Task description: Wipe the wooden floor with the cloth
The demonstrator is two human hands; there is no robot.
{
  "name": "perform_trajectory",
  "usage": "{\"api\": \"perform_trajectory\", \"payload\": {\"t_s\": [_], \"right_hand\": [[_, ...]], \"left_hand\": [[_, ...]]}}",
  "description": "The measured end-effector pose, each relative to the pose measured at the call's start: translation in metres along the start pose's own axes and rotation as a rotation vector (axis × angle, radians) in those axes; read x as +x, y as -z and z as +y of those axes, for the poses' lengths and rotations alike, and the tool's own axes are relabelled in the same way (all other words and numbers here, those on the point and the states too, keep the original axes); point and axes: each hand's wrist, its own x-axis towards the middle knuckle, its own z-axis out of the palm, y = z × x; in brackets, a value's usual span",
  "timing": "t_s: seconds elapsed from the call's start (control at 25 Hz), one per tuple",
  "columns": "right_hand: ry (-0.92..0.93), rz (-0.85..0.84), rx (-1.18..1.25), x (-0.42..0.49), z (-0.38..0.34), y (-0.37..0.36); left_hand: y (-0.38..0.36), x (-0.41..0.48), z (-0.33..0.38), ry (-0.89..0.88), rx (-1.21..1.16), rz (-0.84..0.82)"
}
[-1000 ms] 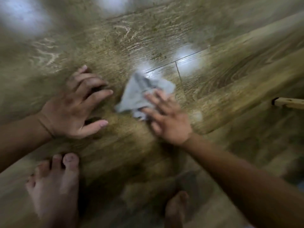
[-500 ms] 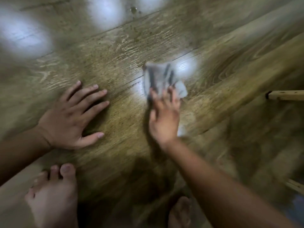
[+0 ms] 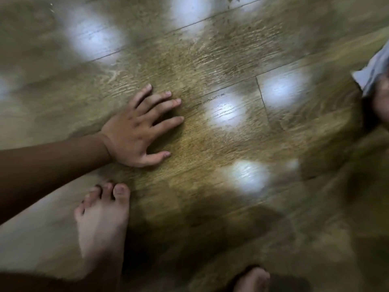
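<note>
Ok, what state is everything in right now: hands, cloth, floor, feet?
floor: glossy, patches of reflected light.
cloth: crumpled, at the right edge, partly out of frame.
left hand: flat on the floor, fingers spread, holding nothing.
right hand: mostly cut off, against the cloth; grip unclear.
left foot: bare, planted.
right foot: bare, only toes showing.

Bare foot [image 3: 101, 224], seemingly a second foot [image 3: 251, 280]
</note>
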Motion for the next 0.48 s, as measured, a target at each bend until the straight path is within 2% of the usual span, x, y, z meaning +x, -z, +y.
{"api": "perform_trajectory", "payload": {"t_s": [0.04, 0.08, 0.12, 0.16, 0.2, 0.24, 0.32, 0.36, 0.4, 0.48], "right_hand": [[-0.061, 0.079, 0.033, 0.008, 0.000, 0.004], [-0.181, 0.085, 0.107, -0.002, -0.037, 0.019], [-0.300, 0.141, 0.127, -0.031, -0.106, 0.026], [-0.257, 0.101, 0.044, -0.065, -0.153, 0.020], [-0.132, 0.106, 0.038, -0.105, -0.215, 0.019], [0.064, 0.015, 0.060, -0.152, -0.284, 0.023], [0.579, -0.265, 0.160, -0.235, -0.339, 0.008], [0.700, -0.393, 0.159, -0.244, -0.334, 0.009], [0.760, -0.437, 0.172, -0.232, -0.317, 0.011], [0.582, -0.278, 0.147, -0.171, -0.257, 0.027]], "left_hand": [[0.000, 0.002, 0.002, -0.003, 0.012, -0.017], [0.000, 0.004, 0.006, 0.006, 0.025, -0.033], [0.003, 0.008, 0.010, 0.048, 0.029, -0.041], [0.006, 0.014, 0.015, 0.127, 0.028, -0.057], [0.007, 0.019, 0.019, 0.219, 0.044, -0.088], [0.010, 0.025, 0.022, 0.284, 0.063, -0.133], [0.014, 0.034, 0.026, 0.324, 0.062, -0.172], [0.013, 0.035, 0.025, 0.328, 0.063, -0.166], [0.009, 0.035, 0.025, 0.333, 0.061, -0.163], [0.001, 0.032, 0.027, 0.345, 0.063, -0.164]]}}
